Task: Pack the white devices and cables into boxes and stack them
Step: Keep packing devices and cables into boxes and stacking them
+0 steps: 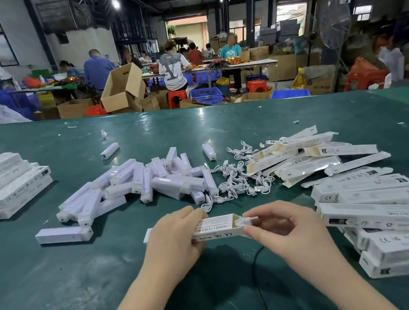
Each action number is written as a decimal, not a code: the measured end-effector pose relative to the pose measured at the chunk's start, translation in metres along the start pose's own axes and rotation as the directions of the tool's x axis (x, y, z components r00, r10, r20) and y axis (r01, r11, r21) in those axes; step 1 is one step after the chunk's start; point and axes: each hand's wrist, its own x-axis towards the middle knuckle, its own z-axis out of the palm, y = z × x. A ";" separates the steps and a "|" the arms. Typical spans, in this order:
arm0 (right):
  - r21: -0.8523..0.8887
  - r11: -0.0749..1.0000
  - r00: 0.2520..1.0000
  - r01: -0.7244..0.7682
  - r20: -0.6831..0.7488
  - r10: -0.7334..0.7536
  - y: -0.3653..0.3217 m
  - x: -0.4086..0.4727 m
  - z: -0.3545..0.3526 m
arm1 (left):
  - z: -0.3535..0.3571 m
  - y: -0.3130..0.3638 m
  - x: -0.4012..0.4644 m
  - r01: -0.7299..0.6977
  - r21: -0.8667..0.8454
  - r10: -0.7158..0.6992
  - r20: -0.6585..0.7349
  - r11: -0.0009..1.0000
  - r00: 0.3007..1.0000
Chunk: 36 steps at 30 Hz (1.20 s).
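Box held by left hand, right hand pinching its end flap

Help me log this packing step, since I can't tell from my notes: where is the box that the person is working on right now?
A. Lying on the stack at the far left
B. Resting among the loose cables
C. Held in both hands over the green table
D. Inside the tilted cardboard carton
C: the left hand grips the box round its middle while the right hand pinches the flap at its open end, above the green table.
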 end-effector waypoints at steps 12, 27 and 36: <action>0.065 0.984 0.984 -0.166 0.081 0.161 0.002 0.000 -0.001 | -0.002 0.002 -0.002 -0.046 0.010 0.046 -0.029 0.999 0.999; 0.141 0.988 0.997 -0.060 0.046 0.054 0.005 -0.004 0.011 | 0.002 0.002 -0.002 0.005 -0.092 -0.008 -0.038 0.996 0.999; -0.128 0.988 0.994 0.080 -0.066 -0.089 0.011 -0.011 0.026 | 0.009 0.018 -0.003 0.140 -0.193 -0.166 -0.130 0.971 0.977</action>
